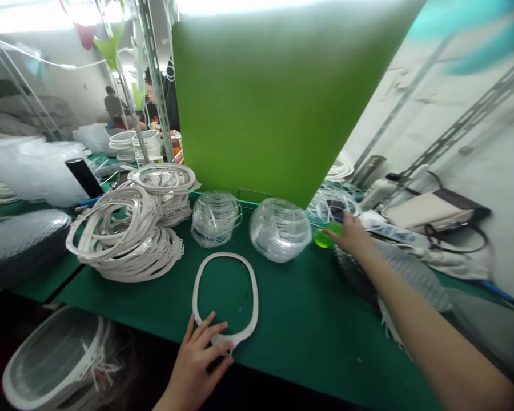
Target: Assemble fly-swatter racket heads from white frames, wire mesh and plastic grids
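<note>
A single white oval plastic frame [225, 297] lies flat on the green table [308, 331] in front of me. My left hand [199, 359] rests on its near end, fingers spread over the frame's small tab. My right hand [350, 235] is stretched out to the far right and grips a small bright green object [326, 235], partly hidden by my fingers. Two stacks of clear dome-shaped plastic pieces [215, 218] [280, 229] stand between my hands, behind the frame.
Piles of white oval frames [126, 237] lie at the left. A big green panel [278, 97] stands upright behind the domes. Cables, a power strip and a bag [432, 211] crowd the right. A person sits far back left. More frames sit below the table edge [55, 365].
</note>
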